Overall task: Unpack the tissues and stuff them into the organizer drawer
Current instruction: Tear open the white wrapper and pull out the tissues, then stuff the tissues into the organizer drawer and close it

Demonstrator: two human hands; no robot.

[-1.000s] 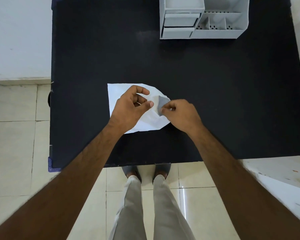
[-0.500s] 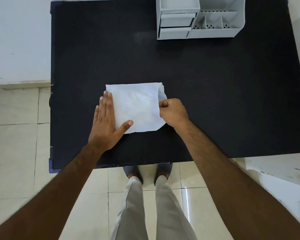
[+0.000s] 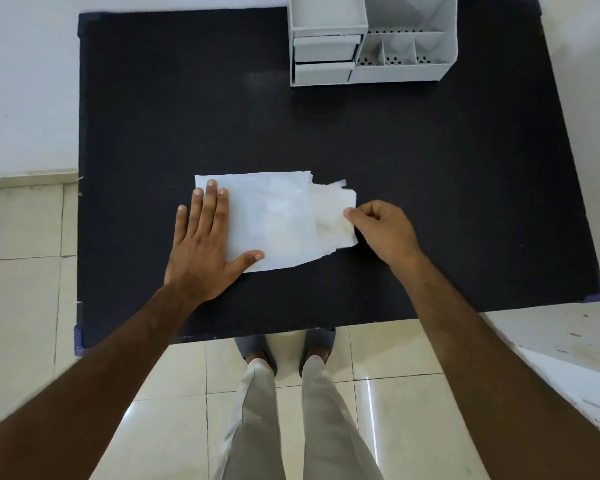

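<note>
A flat white tissue packet [image 3: 271, 220] lies on the black table [image 3: 430, 202], near its front edge. My left hand [image 3: 205, 247] rests flat on the packet's left end, fingers spread, pinning it down. My right hand [image 3: 381, 230] pinches the edge of a bundle of white tissues [image 3: 333, 216] that sticks out of the packet's right end. The grey organizer [image 3: 409, 46] stands at the table's far edge, with two shut drawers [image 3: 323, 60] stacked on its left side.
The organizer has open compartments with perforated floors on its right part and an open tray on top of the drawers. White walls flank the table left and right. Tiled floor and my legs lie below the front edge.
My left hand moved from the packet's mouth to lie flat on its left end. My right hand has drawn the tissues out to the right, part way out of the packet.
</note>
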